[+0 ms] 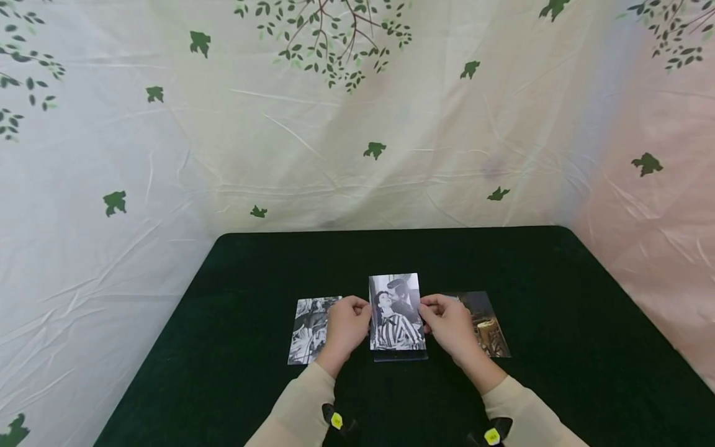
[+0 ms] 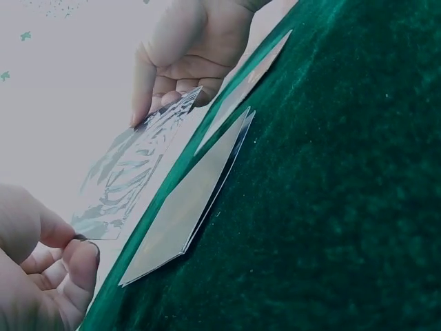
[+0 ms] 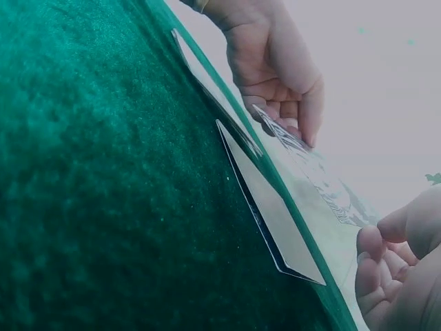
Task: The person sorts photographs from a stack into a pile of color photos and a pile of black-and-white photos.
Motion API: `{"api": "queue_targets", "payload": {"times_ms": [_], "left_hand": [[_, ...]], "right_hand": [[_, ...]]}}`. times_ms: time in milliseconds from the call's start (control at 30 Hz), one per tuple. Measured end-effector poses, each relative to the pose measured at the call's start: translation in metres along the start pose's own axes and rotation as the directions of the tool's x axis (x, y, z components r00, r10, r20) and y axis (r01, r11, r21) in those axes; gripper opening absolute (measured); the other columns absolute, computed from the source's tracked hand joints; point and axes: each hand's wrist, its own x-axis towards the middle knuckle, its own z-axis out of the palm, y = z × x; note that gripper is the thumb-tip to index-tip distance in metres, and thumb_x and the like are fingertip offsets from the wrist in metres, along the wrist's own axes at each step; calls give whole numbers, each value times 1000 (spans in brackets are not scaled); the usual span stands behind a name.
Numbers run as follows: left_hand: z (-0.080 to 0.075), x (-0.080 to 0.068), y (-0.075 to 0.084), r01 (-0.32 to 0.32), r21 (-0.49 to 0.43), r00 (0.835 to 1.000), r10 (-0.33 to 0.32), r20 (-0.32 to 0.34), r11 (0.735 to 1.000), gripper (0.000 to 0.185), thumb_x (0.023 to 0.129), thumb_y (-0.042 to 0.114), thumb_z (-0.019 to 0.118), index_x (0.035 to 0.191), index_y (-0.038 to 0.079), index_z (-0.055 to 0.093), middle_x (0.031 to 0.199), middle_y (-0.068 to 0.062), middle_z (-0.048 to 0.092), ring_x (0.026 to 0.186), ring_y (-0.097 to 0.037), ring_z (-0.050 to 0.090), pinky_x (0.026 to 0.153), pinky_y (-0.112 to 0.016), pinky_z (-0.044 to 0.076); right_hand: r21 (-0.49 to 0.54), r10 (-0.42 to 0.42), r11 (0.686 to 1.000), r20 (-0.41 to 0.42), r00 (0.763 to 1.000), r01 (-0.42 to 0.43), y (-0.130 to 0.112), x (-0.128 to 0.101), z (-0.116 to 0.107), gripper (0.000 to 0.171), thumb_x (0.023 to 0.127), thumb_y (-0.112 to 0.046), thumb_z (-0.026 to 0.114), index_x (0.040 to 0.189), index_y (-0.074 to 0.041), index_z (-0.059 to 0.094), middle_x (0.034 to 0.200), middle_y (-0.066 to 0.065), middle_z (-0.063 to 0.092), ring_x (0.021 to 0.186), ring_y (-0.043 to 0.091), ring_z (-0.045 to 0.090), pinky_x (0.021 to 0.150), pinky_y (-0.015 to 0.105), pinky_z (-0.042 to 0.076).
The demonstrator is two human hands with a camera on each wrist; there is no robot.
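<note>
Clearly both hands pinch one photo (image 1: 395, 311) above the table (image 1: 558, 347). Left hand (image 1: 346, 326) grips its left edge, right hand (image 1: 449, 326) the right edge. Beneath it lies a small stack (image 1: 401, 356).

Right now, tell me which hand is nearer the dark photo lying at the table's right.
Right. The right hand is just beside the dark photo, overlapping its left part; the left hand is across the held photo.

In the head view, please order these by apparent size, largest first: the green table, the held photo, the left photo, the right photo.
1. Green table
2. Held photo, raised nearer the camera
3. Left photo and right photo: both partly hidden, unsure
</note>
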Motion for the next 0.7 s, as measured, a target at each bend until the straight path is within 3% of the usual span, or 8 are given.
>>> {"api": "queue_targets", "payload": {"times_ms": [367, 700], "left_hand": [[1, 1, 2, 88, -91, 996, -89, -5, 992, 14, 91, 16, 64, 88, 3, 68, 68, -5, 59, 54, -14, 58, 49, -27, 51], [5, -1, 2, 68, -106, 995, -75, -60, 992, 10, 90, 15, 67, 88, 5, 70, 69, -4, 61, 53, -14, 59, 50, -27, 52]], "right_hand": [[20, 5, 1000, -44, 999, -5, 0, 1, -1, 16, 93, -21, 65, 98, -6, 68, 81, 7, 66, 63, 19, 62, 54, 27, 49], [-6, -8, 1000, -76, 997, 8, 2, 2, -1, 16, 91, -22, 68, 96, -8, 72, 79, 6, 67, 62, 19, 62, 53, 28, 48]]}}
